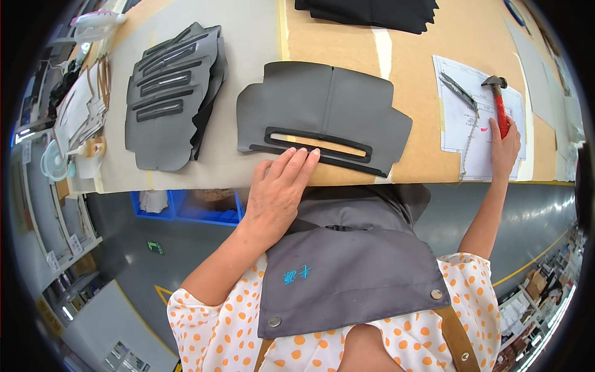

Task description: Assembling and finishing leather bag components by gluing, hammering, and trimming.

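A grey cut panel (297, 96) lies flat near the table's front edge, with a long slot framed in black and a black strip along its near side. My left hand (282, 189) rests on that near edge, fingers stretched out flat just below the slot. At the right, my right hand (505, 149) has its fingers wrapped round the red handle of a hammer (500, 105). The hammer's head points away from me, over printed paper sheets (452, 118). Beside it on the paper lies a utility knife (457, 90) with a cord attached.
A stack of similar grey panels (167, 139) with black-framed slots lies at the left. Black pieces (372, 12) are piled at the far edge. White pieces (77, 118) and a small glue bottle (90, 149) sit further left. Blue crates (204, 211) stand under the table.
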{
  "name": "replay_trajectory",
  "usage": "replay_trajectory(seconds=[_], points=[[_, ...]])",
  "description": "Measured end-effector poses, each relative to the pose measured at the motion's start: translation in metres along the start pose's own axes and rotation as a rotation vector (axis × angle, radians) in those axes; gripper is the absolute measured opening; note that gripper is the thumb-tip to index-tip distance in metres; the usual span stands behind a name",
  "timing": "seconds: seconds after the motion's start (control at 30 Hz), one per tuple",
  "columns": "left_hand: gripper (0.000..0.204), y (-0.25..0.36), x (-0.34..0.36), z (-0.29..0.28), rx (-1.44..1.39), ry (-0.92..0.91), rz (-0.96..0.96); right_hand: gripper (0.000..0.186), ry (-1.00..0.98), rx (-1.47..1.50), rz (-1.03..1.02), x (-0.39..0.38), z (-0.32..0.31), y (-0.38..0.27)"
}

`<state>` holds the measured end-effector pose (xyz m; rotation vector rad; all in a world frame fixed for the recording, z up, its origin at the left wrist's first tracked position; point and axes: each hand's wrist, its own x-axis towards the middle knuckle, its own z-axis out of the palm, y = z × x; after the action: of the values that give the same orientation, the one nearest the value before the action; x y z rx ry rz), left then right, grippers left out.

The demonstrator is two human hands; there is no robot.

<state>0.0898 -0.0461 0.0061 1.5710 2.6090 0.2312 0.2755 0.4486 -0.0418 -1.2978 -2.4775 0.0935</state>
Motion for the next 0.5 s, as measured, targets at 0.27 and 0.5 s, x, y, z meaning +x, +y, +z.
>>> replay_trajectory(seconds=[0.27,0.5], points=[[0.076,0.002,-0.003,0.005,-0.07,0.021,-0.039,0.046,-0.017,-0.107,-0.028,0.006,0.012,0.001],[0.074,0.006,-0.001,0.011,-0.071,0.051,-0.057,0.046,-0.002,-0.068,-0.029,0.013,0.004,0.008]])
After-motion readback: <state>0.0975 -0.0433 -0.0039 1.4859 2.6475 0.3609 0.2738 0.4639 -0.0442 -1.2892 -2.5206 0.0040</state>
